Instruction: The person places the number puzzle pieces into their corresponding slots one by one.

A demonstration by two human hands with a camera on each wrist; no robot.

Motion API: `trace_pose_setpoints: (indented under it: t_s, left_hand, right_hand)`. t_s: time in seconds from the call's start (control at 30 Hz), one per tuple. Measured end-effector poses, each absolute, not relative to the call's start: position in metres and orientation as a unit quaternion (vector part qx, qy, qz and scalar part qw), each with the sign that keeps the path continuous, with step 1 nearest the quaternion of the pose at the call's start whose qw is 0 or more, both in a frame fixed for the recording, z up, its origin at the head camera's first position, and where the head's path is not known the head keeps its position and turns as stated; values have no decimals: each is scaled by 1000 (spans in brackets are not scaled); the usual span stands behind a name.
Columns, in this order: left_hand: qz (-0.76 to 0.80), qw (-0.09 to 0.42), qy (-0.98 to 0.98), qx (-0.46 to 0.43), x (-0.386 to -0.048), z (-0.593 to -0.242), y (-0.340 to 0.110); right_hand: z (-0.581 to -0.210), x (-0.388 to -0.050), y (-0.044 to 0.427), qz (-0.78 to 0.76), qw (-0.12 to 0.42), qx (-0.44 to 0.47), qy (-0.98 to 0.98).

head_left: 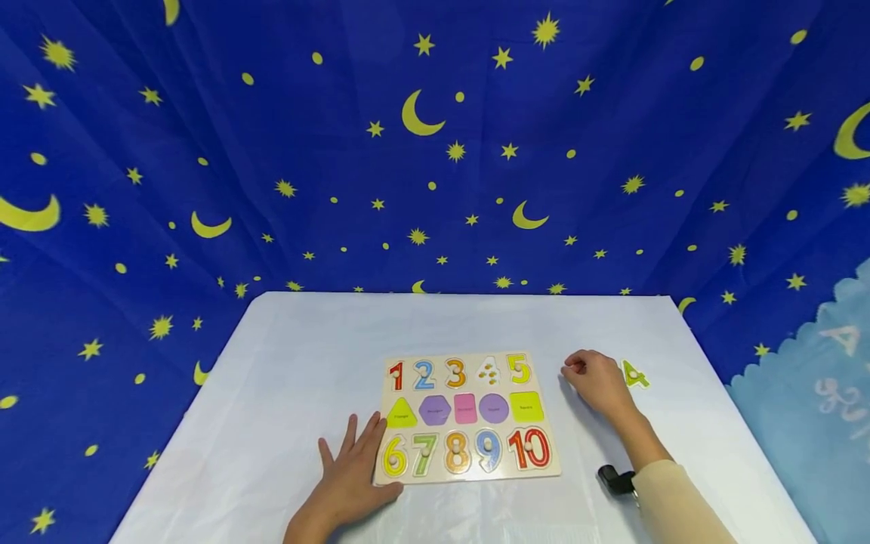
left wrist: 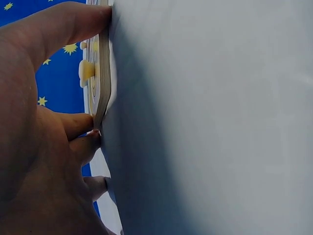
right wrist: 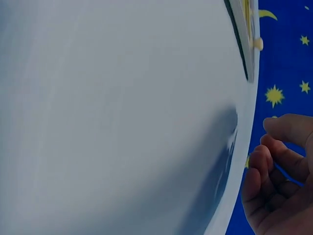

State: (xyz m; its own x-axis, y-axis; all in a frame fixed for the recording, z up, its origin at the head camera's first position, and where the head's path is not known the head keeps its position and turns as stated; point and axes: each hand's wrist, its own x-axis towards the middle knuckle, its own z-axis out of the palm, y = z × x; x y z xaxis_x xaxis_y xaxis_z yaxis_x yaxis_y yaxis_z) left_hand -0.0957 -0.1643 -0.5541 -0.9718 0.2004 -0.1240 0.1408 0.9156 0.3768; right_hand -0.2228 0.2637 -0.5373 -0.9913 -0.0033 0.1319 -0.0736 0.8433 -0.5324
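A wooden number puzzle board [head_left: 469, 415] lies flat on the table, with knobbed numbers and coloured shapes in it. The 4 recess [head_left: 488, 372] holds no piece and shows small orange pictures. My left hand [head_left: 350, 476] rests at the board's lower left corner, fingers spread along the left side and thumb at the bottom edge. In the left wrist view the thumb [left wrist: 73, 22] touches the board's edge. To the right of the board, my right hand [head_left: 598, 383] hovers with loosely curled fingers and nothing visible in them. The green number 4 piece [head_left: 635, 375] lies just right of that hand.
A white cloth covers the table [head_left: 306, 340]. A black device [head_left: 615, 480] is at the right wrist, by a cream sleeve [head_left: 680, 502]. Blue star-and-moon fabric [head_left: 435, 189] hangs behind and at the sides, with a light blue lettered cloth [head_left: 816, 393] at right.
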Motion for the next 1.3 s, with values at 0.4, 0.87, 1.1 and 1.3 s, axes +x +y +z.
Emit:
trace_pose_setpoints:
  t_s: [0.4, 0.87, 1.1, 1.3]
  left_hand:
    - [184, 74, 976, 91, -95, -555, -163]
    - [182, 81, 976, 86, -94, -550, -162]
    - [180, 79, 977, 87, -94, -550, -162]
    - [180, 81, 976, 87, -94, -550, -163]
  right_hand:
    - [-538, -216, 302, 292, 90, -13, -952]
    - [-536, -212, 329, 297, 122, -60, -945]
    - [-540, -210, 337, 300, 139, -69, -941]
    - [-545, -211, 348, 305, 134, -95, -938]
